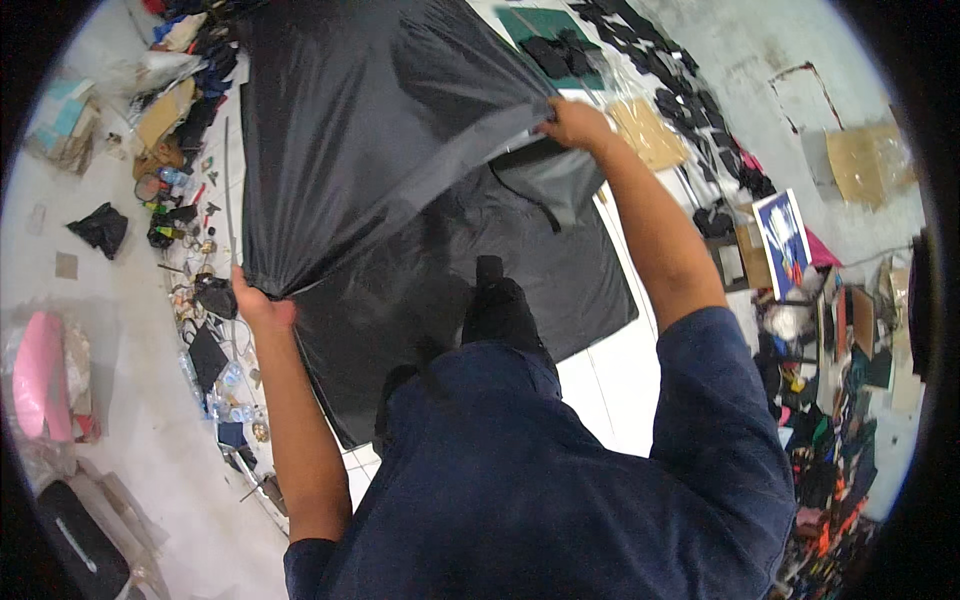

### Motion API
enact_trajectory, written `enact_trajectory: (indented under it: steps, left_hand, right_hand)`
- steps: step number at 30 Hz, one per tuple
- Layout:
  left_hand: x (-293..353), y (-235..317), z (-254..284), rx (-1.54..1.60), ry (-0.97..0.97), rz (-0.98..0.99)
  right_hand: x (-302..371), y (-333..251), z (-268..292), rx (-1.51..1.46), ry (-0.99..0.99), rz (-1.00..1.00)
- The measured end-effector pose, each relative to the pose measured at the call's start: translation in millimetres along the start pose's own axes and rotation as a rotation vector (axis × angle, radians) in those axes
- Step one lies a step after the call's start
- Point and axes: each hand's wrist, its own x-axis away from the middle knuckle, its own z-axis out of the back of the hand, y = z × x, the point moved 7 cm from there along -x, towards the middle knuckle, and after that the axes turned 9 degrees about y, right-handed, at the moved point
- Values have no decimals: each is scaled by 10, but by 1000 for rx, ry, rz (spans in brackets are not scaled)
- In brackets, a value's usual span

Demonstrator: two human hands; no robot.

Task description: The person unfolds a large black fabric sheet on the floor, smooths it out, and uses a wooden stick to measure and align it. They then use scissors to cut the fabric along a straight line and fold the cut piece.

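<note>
A wide black sheet of thin, slightly shiny material [370, 120] stretches between my two hands, its near edge lifted in a slanting line. At the left, my left hand [265, 303] is closed on a bunched corner of it, with creases fanning out from the grip. Farther off to the right, my right hand [578, 125] pinches the same edge, and a loose flap hangs below it. Under the raised edge lies more black material [400, 330], flat on the floor. Whether both layers are one piece I cannot tell. My dark-clad leg [505, 315] rests over the lower layer.
White floor tiles [620, 390] show at the right. Small tools, bottles and scraps line the left, with a black plastic bag [100, 230] beyond. A green mat [550, 45], brown cardboard [650, 132], a blue picture board [783, 245] and heaped cloth scraps [830, 500] stand along the right.
</note>
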Motion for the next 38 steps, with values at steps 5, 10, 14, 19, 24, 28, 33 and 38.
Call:
enact_trajectory:
  steps: [5,10,14,19,24,28,33,38]
  left_hand:
    - [395,-89,-166,36,-29,-3]
    - [536,-235,-256,87,33,-4]
    - [552,-452,-461,125,-25,-36]
    - [499,-706,-114,221,21,-90]
    - [340,-1049,361,156,160,-140]
    - [424,-1177,373,5,273,-229]
    - [665,-1131,-53,-14,112,-195]
    - [874,-1002,-177,-74,348,-303]
  right_hand:
    - [57,254,311,85,115,-28]
    - [127,498,385,9,122,-45]
    - [135,758,378,-111,171,-22]
    - [190,730,71,-22,37,-53]
    - [543,928,-418,-135,136,91]
    - [734,1145,-808,-186,79,129]
    - [663,1166,-654,-221,48,136]
    - [741,1119,-597,-225,2,125]
